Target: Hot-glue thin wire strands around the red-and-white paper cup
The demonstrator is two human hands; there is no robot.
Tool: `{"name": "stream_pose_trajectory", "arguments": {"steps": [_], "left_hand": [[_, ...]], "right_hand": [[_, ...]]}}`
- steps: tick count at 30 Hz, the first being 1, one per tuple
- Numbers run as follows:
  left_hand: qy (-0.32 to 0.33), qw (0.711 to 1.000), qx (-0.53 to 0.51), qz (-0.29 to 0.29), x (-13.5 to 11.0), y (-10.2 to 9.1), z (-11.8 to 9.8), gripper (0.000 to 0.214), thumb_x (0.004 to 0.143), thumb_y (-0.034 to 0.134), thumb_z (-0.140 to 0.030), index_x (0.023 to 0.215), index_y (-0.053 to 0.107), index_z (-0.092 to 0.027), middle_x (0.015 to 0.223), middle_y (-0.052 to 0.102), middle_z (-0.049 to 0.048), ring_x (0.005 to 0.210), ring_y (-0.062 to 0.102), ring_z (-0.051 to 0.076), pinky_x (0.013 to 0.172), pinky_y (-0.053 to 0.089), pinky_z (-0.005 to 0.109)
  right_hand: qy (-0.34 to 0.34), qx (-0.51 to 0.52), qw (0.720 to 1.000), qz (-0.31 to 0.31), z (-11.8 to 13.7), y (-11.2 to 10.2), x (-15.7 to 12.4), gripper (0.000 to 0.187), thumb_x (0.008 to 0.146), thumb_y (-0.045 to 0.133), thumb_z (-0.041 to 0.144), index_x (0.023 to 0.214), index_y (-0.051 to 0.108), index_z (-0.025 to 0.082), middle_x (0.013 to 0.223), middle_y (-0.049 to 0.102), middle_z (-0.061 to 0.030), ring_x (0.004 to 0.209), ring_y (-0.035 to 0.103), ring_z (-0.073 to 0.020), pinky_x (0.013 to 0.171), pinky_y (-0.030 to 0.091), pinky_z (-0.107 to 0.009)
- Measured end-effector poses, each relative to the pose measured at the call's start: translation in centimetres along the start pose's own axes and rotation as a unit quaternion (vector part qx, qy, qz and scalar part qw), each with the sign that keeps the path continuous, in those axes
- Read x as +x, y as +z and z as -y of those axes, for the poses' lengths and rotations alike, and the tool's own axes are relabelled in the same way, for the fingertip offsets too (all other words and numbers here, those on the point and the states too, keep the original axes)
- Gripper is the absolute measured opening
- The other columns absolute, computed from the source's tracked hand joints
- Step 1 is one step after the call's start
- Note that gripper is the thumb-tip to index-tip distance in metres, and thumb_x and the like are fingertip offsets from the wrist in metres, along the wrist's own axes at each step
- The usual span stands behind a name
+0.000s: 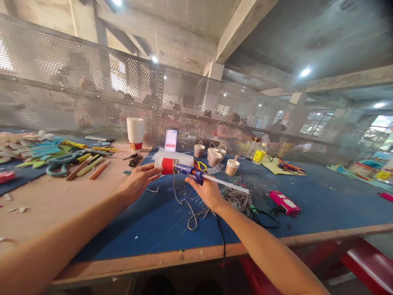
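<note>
My left hand (139, 180) is closed around a paper cup (166, 165) with a red band, held sideways above the blue table top (322, 200). My right hand (207, 191) grips a purple glue gun (192, 172) with its nozzle at the cup's base. A clear glue stick (229, 184) juts out of the gun's back to the right. A length of twine (184, 203) hangs from the cup down to the table. The gun's black cord (221, 233) runs toward me over the table edge.
A stack of paper cups (134, 133) stands at the back left. Several small twine-wrapped cups (215, 157) sit behind my hands. Scissors (59, 164) and coloured sticks lie at left. A pink box (284, 202) and tangled twine (238, 198) lie right. A perforated metal screen (184, 106) backs the table; people sit behind it.
</note>
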State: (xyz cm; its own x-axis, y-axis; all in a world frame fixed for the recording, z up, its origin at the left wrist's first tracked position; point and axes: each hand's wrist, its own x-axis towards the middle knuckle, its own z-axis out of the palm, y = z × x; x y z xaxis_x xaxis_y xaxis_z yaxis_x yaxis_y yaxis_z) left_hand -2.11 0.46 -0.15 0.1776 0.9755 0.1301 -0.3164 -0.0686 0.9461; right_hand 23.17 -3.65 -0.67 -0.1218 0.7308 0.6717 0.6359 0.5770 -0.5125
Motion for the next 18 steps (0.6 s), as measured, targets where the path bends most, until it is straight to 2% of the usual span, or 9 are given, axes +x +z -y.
{"name": "stream_pose_trajectory", "arguments": {"steps": [13, 18], "left_hand": [[0.024, 0.999, 0.025, -0.006, 0.38, -0.18, 0.38, 0.033, 0.066, 0.092, -0.038, 0.092, 0.085, -0.02, 0.105, 0.084, 0.0135, 0.1, 0.077, 0.034, 0.092, 0.059, 0.042], [0.029, 0.999, 0.033, 0.001, 0.37, -0.21, 0.39, 0.031, 0.065, 0.092, -0.035, 0.092, 0.085, -0.02, 0.106, 0.084, 0.013, 0.103, 0.076, 0.034, 0.095, 0.058, 0.042]], "right_hand": [[0.015, -0.006, 1.0, 0.007, -0.55, 0.07, -0.04, 0.038, 0.094, 0.065, 0.058, 0.106, 0.077, 0.023, 0.096, 0.079, -0.01, 0.09, 0.074, -0.0294, 0.091, 0.056, -0.044], [0.013, -0.007, 1.0, 0.005, -0.41, -0.04, 0.02, 0.037, 0.095, 0.065, 0.057, 0.105, 0.077, 0.024, 0.092, 0.079, -0.0086, 0.089, 0.074, -0.0288, 0.09, 0.056, -0.042]]}}
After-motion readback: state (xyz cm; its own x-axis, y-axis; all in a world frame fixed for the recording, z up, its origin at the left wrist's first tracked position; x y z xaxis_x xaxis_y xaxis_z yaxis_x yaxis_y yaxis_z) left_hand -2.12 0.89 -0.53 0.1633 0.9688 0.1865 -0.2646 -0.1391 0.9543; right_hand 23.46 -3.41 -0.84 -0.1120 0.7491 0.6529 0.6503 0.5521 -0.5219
